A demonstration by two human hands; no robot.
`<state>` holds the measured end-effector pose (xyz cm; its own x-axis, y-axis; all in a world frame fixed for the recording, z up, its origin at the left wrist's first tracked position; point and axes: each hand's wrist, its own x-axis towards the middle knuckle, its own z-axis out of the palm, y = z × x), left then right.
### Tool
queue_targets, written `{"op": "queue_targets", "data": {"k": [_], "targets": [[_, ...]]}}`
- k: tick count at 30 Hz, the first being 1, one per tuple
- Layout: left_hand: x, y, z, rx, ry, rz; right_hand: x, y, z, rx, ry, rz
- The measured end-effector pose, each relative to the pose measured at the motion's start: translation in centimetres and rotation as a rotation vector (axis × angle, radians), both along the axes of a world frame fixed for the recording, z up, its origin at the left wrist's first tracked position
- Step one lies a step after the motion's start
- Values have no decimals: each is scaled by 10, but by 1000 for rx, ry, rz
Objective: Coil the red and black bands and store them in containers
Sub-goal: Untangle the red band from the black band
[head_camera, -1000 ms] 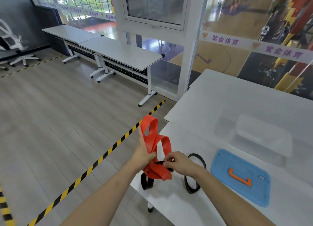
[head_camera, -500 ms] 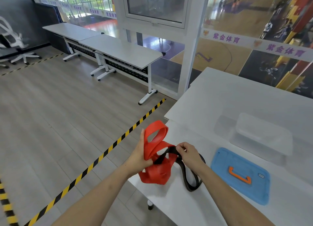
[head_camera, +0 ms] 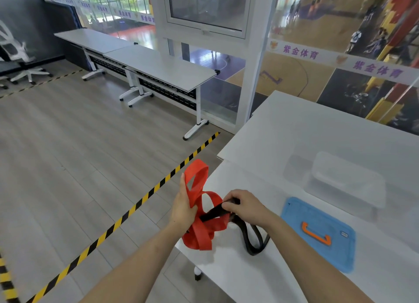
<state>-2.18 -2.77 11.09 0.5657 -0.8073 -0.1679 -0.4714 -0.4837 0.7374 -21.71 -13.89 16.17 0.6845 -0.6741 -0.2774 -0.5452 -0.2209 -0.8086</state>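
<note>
At the left, the left hand (head_camera: 183,208) stands upright just off the table's near-left corner, its fingers wrapped round the gathered middle of the red band (head_camera: 199,202). One red loop rises above that hand, over the floor beside the table's left edge; the other folds bulge toward the table and hang below the hand, overlapping the corner of the table (head_camera: 283,139).

A little to the right, over the table just inside its left edge, the right hand (head_camera: 246,206) is closed knuckles-up, pinching the black band (head_camera: 251,239). From that pinch a taut stretch of black runs down and leftward across the front of the red folds, toward the left hand. The slack of the black band drops under the right wrist and lies as a narrow loop on the table, its long axis pointing toward the near edge.

The relation that matters is this crossing: the black strip lies over the red bundle, between the two hands, so the two bands look tangled or wound on each other. Whether the black passes through a red loop cannot be told. Most likely the right hand, the nearer one to the black band, must draw it rightward, away from the red.

Farther right, a blue lid (head_camera: 317,232) with an orange handle lies flat near the table's near edge, and beyond it stands a clear container (head_camera: 347,180), open and well apart from both hands. Neither band is stowed yet.
</note>
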Motion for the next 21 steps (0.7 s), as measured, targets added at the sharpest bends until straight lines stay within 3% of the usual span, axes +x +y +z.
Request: {"op": "queue_targets", "data": {"k": [2, 7, 21], "targets": [[4, 6, -6, 10, -13, 12, -7, -6, 7, -20, -126, -72], [13, 17, -17, 39, 32, 178, -25, -11, 5, -9, -228, -177], [13, -7, -10, -121, 302, 316, -29, -28, -23, 368, -512, -591]]}}
